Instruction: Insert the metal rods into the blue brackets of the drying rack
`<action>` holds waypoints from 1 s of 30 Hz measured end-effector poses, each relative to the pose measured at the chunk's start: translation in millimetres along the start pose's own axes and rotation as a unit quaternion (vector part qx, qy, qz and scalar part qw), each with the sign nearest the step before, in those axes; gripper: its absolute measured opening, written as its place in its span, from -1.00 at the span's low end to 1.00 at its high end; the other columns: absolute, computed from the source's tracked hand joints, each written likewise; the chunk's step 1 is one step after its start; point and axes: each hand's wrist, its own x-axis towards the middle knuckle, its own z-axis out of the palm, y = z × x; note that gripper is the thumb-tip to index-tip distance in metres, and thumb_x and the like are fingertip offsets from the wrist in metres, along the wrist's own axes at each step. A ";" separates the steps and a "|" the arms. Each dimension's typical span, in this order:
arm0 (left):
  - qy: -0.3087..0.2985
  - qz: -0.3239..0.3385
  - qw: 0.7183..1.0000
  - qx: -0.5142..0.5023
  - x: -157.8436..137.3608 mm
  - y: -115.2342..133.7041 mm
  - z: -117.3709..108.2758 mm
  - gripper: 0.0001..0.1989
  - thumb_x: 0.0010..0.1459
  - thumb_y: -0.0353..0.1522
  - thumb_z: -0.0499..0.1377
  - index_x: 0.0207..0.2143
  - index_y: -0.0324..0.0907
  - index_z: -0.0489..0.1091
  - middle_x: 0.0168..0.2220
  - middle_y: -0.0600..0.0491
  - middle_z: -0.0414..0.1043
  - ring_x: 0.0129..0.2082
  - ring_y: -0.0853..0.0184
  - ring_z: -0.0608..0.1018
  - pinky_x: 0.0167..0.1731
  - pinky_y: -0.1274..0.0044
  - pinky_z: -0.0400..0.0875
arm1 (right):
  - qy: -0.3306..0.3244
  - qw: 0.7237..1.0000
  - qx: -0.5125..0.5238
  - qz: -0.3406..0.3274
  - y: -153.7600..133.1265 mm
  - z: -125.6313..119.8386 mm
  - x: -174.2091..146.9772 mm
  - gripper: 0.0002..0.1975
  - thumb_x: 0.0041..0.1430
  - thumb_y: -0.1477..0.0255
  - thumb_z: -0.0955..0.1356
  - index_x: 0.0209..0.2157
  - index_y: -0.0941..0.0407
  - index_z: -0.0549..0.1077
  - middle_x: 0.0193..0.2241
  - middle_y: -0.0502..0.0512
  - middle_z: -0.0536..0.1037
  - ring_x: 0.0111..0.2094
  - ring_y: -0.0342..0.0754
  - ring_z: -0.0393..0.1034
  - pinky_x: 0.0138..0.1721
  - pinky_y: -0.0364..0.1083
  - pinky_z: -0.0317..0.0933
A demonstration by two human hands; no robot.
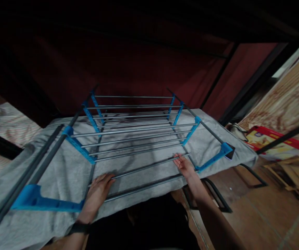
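Observation:
A metal rod (144,167) runs between my two hands, level across the near end of a rack. Near its left end, my left hand (99,188) is closed round it. Close to its right end, my right hand (183,164) pinches it with bent fingers. The rack lies on its side, with grey tubes and blue plastic brackets; several rods span its farther tiers. Another rod (145,186) joins the nearest left bracket (47,201) and the nearest right bracket (214,158), below the held one. My left wrist partly covers the left bracket's inner end.
Loose grey tubes (21,180) lie along the left side of the grey cloth (61,166) under the rack. A dark phone-like object (230,152) sits beside the right bracket. To the right are a red and yellow box (272,140) and wooden slats (295,177). Dark red fabric (128,66) hangs behind.

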 end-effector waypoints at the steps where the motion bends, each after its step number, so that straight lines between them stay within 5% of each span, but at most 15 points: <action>1: 0.000 0.001 1.000 0.002 -0.2 1.2 -1.0 -0.56 0.32 -0.08 -0.06 -0.12 -0.09 0.52 -0.12 -0.03 0.60 -0.08 0.11 0.60 0.00 0.26 0.47 | -0.006 0.999 0.008 0.031 3.9 1.0 1.4 -0.77 0.20 0.44 0.43 -0.09 0.11 0.48 -0.13 0.09 0.58 -0.12 -0.03 0.49 -0.05 0.05 0.45; 4: 0.001 0.005 1.000 0.000 0.0 4.7 -3.8 -0.56 0.33 -0.08 -0.06 -0.11 -0.09 0.52 -0.12 -0.03 0.60 -0.07 0.12 0.59 0.00 0.26 0.47 | -0.024 0.994 0.016 0.107 15.3 4.9 3.1 -0.81 0.04 0.61 0.44 -0.28 0.12 0.49 -0.31 0.02 0.63 -0.22 -0.08 0.53 -0.08 -0.02 0.46; 13: 0.020 -0.011 1.000 0.001 -3.8 7.3 -2.8 -0.63 0.30 -0.11 0.02 -0.08 -0.10 0.50 -0.08 -0.03 0.59 -0.04 0.13 0.57 0.03 0.26 0.45 | -0.085 0.974 -0.016 0.209 56.7 32.0 -0.6 -0.70 -0.17 0.59 0.54 -0.33 0.12 0.51 -0.30 0.07 0.67 -0.24 -0.03 0.58 -0.02 0.01 0.44; 24: -0.011 -0.023 0.999 0.037 1.7 -0.8 4.5 -0.65 0.34 -0.21 0.00 -0.07 -0.14 0.50 -0.05 -0.07 0.57 -0.01 0.13 0.57 0.05 0.26 0.44 | -0.116 0.961 -0.065 0.243 51.9 40.9 5.7 -0.68 -0.24 0.48 0.58 -0.36 0.09 0.52 -0.27 0.13 0.67 -0.11 0.09 0.57 0.13 0.11 0.32; 30: -0.087 0.000 0.994 0.067 32.1 32.5 10.9 -0.69 0.34 -0.33 0.01 0.03 -0.10 0.46 -0.03 -0.02 0.54 0.01 0.21 0.55 0.10 0.34 0.40 | -0.122 0.964 -0.072 0.225 56.3 40.1 2.9 -0.69 -0.22 0.43 0.58 -0.37 0.09 0.52 -0.29 0.09 0.66 -0.14 0.07 0.57 0.13 0.09 0.34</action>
